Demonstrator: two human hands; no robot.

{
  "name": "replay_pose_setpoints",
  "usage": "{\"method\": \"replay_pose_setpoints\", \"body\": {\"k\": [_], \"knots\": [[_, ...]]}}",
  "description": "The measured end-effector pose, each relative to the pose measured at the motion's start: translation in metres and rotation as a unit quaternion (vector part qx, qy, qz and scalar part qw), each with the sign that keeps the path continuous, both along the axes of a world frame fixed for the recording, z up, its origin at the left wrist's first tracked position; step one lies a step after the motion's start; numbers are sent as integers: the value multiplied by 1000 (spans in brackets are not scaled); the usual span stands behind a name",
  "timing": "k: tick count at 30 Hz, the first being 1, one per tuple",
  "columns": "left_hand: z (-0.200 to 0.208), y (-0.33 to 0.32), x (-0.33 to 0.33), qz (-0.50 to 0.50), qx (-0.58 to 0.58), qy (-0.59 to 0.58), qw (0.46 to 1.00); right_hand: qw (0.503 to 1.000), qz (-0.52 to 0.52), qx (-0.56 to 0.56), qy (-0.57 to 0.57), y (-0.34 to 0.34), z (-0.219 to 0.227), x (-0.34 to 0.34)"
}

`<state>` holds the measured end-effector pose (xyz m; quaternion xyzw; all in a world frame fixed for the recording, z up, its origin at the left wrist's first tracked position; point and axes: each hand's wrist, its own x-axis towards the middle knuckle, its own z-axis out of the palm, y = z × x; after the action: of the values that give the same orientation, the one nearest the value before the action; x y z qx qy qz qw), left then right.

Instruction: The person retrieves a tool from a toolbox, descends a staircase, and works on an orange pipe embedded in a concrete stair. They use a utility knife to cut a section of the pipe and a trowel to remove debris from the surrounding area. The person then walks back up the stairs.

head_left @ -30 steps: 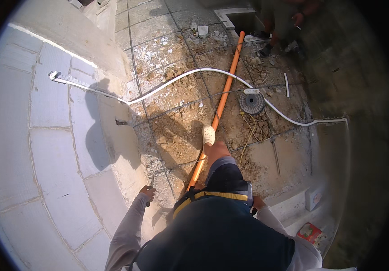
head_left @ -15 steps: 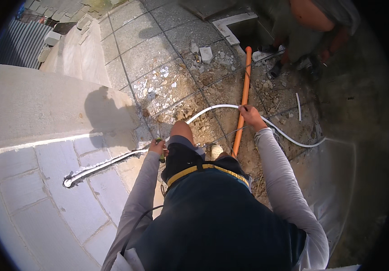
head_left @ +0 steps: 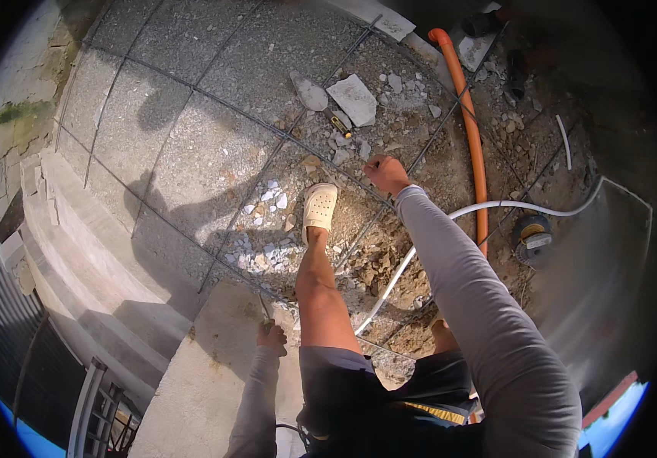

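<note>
My left hand [head_left: 271, 337] is closed round the handle of a screwdriver [head_left: 264, 307], whose thin shaft points away from me; most of the handle is hidden in my fist. Stretched forward over the rubble, my right hand [head_left: 386, 175] has its fingers curled, with no object visible in them. It is close to a steel rebar rod and apart from the white pipe [head_left: 511, 204], which bends under my right forearm. Farther off lies a yellow and black utility knife [head_left: 341, 127], beside a pale broken slab [head_left: 353, 100].
An orange pipe [head_left: 469, 130] runs across the dirt on the right. Crossed rebar [head_left: 241, 114] spans the gravel. Concrete steps [head_left: 92, 259] descend on the left. A dark round tool [head_left: 532, 233] lies near the right wall. My clog-shod foot [head_left: 319, 208] stands among rubble.
My right hand has let go of the white pipe and moved left across the rubble. The view has turned, and my leg has stepped forward. My left hand keeps the screwdriver.
</note>
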<state>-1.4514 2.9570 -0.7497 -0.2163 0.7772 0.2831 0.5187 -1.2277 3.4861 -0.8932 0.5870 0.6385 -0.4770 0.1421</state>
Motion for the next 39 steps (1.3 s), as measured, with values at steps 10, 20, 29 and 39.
{"method": "replay_pose_setpoints", "body": {"k": [10,20,29,39], "knots": [[-34,-111,-69,-304,-205,-78,927,952,115,277,-58,92,-189,-172],[-4,118,-199,-689,191,84,694,913,-223,-306,150,-170,82,164],[186,326,230,-768,-12,150,622,832,-549,24,-73,-599,242,617],[262,150,952,-968,126,-174,129,434,-891,-39,-127,-957,352,677]]}}
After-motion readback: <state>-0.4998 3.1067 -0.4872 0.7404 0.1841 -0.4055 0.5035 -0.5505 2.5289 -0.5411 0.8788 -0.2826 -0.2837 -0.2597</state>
